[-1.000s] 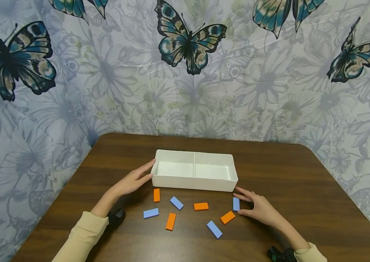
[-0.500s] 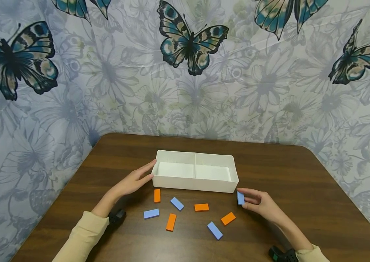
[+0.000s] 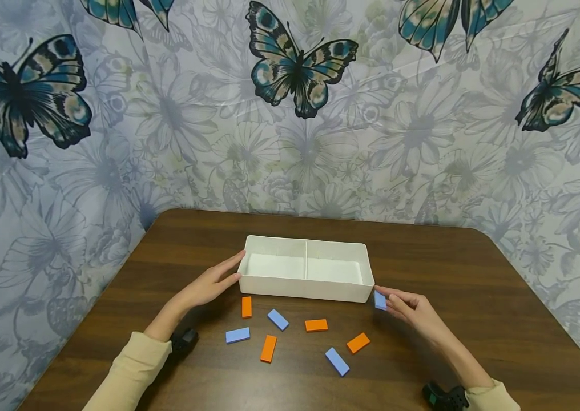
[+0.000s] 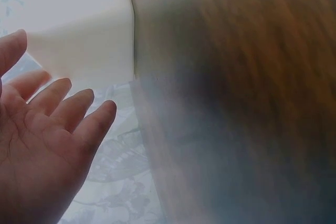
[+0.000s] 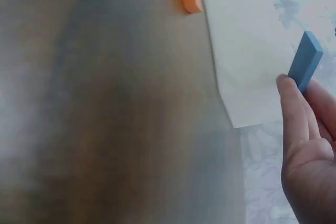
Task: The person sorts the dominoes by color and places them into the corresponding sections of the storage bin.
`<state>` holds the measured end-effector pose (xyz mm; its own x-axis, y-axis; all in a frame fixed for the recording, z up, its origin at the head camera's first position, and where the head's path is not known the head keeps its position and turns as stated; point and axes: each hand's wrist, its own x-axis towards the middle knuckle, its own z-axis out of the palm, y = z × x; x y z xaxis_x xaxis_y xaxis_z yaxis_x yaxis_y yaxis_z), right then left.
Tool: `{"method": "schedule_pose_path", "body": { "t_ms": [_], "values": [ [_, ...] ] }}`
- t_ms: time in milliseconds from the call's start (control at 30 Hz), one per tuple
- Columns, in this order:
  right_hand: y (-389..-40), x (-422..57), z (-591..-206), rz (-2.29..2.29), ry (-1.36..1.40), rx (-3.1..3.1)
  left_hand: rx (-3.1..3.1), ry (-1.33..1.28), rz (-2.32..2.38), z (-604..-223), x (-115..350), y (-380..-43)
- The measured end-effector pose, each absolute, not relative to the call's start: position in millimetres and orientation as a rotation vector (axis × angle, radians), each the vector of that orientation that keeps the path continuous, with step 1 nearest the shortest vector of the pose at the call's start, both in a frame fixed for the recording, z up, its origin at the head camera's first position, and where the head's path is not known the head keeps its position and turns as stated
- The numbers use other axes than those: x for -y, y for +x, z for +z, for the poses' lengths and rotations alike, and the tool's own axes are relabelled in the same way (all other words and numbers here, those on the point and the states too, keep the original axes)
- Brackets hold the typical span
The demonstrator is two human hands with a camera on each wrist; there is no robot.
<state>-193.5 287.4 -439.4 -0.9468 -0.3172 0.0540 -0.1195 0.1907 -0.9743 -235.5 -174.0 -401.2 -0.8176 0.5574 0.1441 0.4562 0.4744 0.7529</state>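
Closest to the viewer, cream sleeves [image 3: 131,371] run out over a dark wood-grain table [image 3: 475,319], its finish smooth and streaky. Scattered on it are flat, matte rectangular blocks: a blue block [image 3: 337,361] nearest, an orange block [image 3: 268,348] standing lengthwise beside it, a pale blue block [image 3: 237,335] to the left, then a tilted orange block [image 3: 358,342], a blue one [image 3: 278,319], an orange one lying flat [image 3: 316,325] and an upright orange one [image 3: 246,306]. The right hand [image 3: 413,311] pinches a small blue block [image 3: 380,300] between curled fingertips, lifted just off the table, close beside the right near corner of the white tray [image 3: 305,288]. The left hand [image 3: 208,283] lies relaxed, fingers straight, touching the tray's left end wall. The tray is smooth white plastic, oblong with rounded corners, split by a thin divider into two compartments. Behind it all hangs a glossy, creased floral sheet [image 3: 166,142] printed with big teal butterflies
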Motion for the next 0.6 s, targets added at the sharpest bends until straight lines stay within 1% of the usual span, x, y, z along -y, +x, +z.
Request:
{"method": "schedule_pose_path", "body": {
  "t_ms": [233, 367, 600],
  "values": [
    [-204, -276, -419, -2.017, -0.180, -2.266, -2.590, 0.901, 1.271, -402, 174, -234],
    [-217, -263, -405, -2.167, -0.145, -2.118, -2.601, 0.910, 1.270, -405, 175, -237],
    [-252, -231, -396, -2.288, -0.099, -1.866, -2.612, 0.916, 1.287, -433, 181, -253]
  ]
}}
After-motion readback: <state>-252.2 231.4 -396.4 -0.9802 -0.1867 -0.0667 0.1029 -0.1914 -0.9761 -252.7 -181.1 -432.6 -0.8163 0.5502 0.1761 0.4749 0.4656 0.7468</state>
